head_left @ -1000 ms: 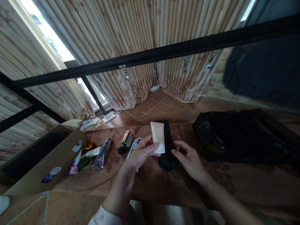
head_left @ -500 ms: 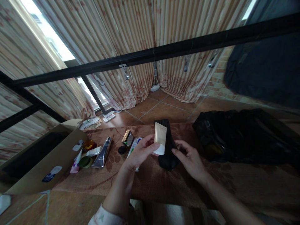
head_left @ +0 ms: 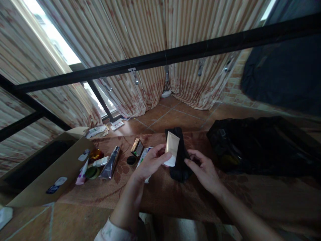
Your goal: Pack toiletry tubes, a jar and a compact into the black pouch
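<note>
Between the thumb and fingers of my left hand (head_left: 154, 161) is a beige squeeze tube (head_left: 172, 147) with a white cap, cap end down. Behind and below the tube lies a black pouch (head_left: 181, 167) on the patterned brown cloth (head_left: 105, 197). My right hand (head_left: 202, 169) pinches the right edge of the pouch with thumb and fingertips. Under my left wrist, a white tube (head_left: 142, 157) is partly hidden. Just left of it are a small gold-and-black box (head_left: 137, 147) and a round black lid (head_left: 131, 160).
Further left lie a dark silvery tube (head_left: 109, 164), a white tube (head_left: 101, 162), a green jar (head_left: 91, 172), a pink-and-white tube (head_left: 82, 174) and an amber jar (head_left: 96, 154). Beside them stands an open cardboard box (head_left: 67, 167). A large black bag (head_left: 250, 147) lies at the right.
Almost nothing differs. The view has shifted very slightly; both hands keep their holds on the tube and the pouch.
</note>
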The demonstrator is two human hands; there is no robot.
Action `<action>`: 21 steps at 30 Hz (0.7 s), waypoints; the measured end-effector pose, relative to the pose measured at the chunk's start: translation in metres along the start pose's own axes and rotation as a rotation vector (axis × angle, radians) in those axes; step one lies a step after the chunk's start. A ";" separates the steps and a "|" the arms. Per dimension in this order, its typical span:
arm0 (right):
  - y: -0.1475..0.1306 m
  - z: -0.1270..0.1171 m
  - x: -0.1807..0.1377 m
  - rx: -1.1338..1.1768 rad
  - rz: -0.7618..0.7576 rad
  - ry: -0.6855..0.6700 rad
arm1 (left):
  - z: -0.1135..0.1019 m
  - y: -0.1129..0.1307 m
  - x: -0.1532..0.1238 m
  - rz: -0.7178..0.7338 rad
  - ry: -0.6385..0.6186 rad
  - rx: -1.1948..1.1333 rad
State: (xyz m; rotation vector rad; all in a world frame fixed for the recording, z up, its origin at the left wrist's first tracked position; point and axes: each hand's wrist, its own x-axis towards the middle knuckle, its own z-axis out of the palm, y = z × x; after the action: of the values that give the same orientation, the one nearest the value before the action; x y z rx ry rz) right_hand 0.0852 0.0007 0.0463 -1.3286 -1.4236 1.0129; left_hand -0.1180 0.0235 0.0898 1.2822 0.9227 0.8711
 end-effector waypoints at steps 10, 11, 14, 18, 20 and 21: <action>0.000 0.000 0.000 0.012 -0.009 0.002 | -0.001 0.000 0.000 -0.005 0.008 0.009; 0.000 0.000 0.000 0.013 -0.009 0.003 | -0.001 0.000 0.000 -0.009 0.002 0.011; -0.001 0.000 0.000 0.013 -0.009 -0.005 | -0.002 -0.001 0.001 -0.014 -0.007 0.010; -0.001 0.000 0.000 0.006 -0.009 -0.007 | -0.002 -0.002 0.001 -0.017 -0.004 0.011; 0.000 0.000 0.000 0.016 -0.013 -0.007 | -0.002 -0.002 0.001 -0.018 0.003 0.013; 0.000 0.001 0.000 0.021 -0.017 -0.008 | -0.001 -0.002 0.001 -0.019 0.005 0.011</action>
State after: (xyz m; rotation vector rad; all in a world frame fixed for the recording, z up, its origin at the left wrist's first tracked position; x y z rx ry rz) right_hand 0.0848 0.0008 0.0461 -1.2969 -1.4244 1.0207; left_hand -0.1187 0.0251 0.0879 1.2797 0.9436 0.8554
